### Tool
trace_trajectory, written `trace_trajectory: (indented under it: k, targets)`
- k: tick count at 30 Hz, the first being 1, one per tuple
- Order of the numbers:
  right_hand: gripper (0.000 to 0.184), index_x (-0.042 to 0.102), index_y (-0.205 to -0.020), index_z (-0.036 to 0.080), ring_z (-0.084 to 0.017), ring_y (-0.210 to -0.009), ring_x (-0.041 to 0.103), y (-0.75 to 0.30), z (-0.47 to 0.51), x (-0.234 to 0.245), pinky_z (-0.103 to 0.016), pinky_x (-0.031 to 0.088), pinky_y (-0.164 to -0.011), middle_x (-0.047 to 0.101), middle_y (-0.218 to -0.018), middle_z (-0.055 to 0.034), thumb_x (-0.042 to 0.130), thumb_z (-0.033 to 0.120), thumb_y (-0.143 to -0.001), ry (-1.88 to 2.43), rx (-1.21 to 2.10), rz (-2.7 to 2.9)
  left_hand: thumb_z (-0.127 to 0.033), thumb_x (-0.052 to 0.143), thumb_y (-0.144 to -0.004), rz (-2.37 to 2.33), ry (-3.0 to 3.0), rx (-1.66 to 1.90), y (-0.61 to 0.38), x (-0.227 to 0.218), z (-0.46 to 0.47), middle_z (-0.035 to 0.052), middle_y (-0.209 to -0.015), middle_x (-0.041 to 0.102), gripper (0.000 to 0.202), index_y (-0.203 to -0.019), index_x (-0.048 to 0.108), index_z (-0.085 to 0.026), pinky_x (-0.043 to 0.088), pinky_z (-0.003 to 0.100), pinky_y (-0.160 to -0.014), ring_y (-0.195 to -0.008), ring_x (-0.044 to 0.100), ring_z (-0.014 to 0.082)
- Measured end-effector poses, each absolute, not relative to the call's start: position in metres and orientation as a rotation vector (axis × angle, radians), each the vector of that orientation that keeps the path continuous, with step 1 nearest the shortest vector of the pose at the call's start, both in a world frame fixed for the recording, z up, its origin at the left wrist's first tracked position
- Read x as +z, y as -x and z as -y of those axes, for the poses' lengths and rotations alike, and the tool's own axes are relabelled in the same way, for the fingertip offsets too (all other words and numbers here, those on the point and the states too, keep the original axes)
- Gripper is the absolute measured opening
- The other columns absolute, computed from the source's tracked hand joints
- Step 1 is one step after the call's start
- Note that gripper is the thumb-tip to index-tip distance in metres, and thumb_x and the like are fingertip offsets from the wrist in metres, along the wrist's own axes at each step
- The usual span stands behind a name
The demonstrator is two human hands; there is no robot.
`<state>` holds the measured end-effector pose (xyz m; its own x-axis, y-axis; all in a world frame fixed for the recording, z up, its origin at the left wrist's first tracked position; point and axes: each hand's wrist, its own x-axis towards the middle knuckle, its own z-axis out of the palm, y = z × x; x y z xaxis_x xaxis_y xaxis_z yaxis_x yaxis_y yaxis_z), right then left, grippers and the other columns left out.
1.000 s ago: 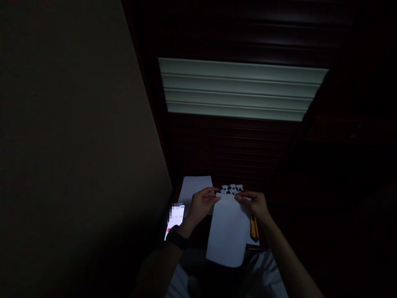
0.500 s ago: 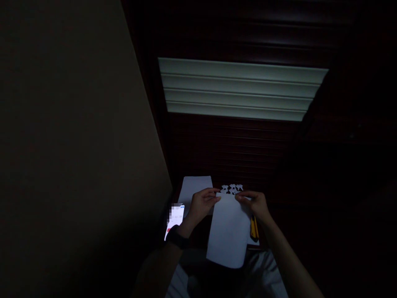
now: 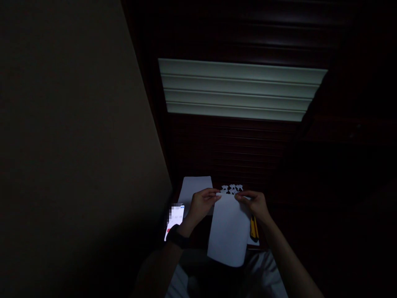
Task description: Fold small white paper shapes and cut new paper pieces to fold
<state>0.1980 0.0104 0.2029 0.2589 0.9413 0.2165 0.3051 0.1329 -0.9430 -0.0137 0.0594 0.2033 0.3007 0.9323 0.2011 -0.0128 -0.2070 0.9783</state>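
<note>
Both hands pinch one white sheet [image 3: 228, 231] by its far edge: the left hand [image 3: 201, 205] closes thumb and fingers on the far left corner, the right hand [image 3: 256, 205] on the far right corner. The sheet lies lengthwise over the middle of the small dark table [image 3: 217, 182], its near end curling past the table's near edge. A second sheet [image 3: 195, 187] lies flat at the far left, and a cluster of small white cut-outs [image 3: 232, 189], too small to count, lies just beyond the fingertips. One lit phone [image 3: 175, 219] rests at the left edge against the wall [image 3: 77, 145]. One yellow knife [image 3: 254, 229] lies under the right wrist. Little bare surface shows.
</note>
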Motion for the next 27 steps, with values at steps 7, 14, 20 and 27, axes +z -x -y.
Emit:
trace_trajectory:
  k: [7, 14, 20, 27]
  targets:
    - [0.025, 0.073, -0.075, 0.019, -0.023, -0.072, 0.064, -0.1974, -0.0109, 0.2047, -0.031, 0.048, -0.065, 0.071, -0.076, -0.0063, 0.071, 0.042, -0.064, 1.394, 0.707, 1.282, -0.034, 0.069, -0.068, -0.9, -1.504, 1.121, 0.0143, 0.2021, -0.0588, 0.0076, -0.087, 0.069, 0.032, -0.093, 0.067, -0.015, 0.053, 0.026, -0.067, -0.073, 0.065, 0.0171]
    - [0.025, 0.073, -0.076, 0.019, -0.022, -0.071, 0.064, -0.1977, -0.0106, 0.2056, -0.029, 0.047, -0.062, 0.071, -0.075, -0.0053, 0.071, 0.042, -0.064, 1.408, 0.704, 1.285, -0.033, 0.068, -0.069, -0.883, -1.513, 1.111, 0.0147, 0.2026, -0.0593, 0.0062, -0.082, 0.068, 0.033, -0.097, 0.066, -0.016, 0.052, 0.026, -0.067, -0.075, 0.065, 0.0174]
    - [0.025, 0.073, -0.076, 0.019, -0.022, -0.069, 0.064, -0.1984, -0.0104, 0.2058, -0.028, 0.046, -0.061, 0.071, -0.074, -0.0053, 0.07, 0.041, -0.065, 1.406, 0.695, 1.292, -0.033, 0.069, -0.068, -0.881, -1.51, 1.133, 0.0144, 0.202, -0.06, 0.0055, -0.081, 0.067, 0.031, -0.094, 0.067, -0.017, 0.053, 0.026, -0.066, -0.073, 0.065, 0.0168]
    - [0.025, 0.073, -0.074, 0.019, -0.021, -0.069, 0.064, -0.1969, -0.0103, 0.2073, -0.028, 0.047, -0.061, 0.071, -0.074, -0.0055, 0.071, 0.041, -0.064, 1.416, 0.708, 1.268, -0.034, 0.069, -0.068, -0.894, -1.499, 1.119, 0.0142, 0.2039, -0.0587, 0.0074, -0.086, 0.068, 0.029, -0.089, 0.067, -0.015, 0.053, 0.027, -0.067, -0.075, 0.065, 0.0175]
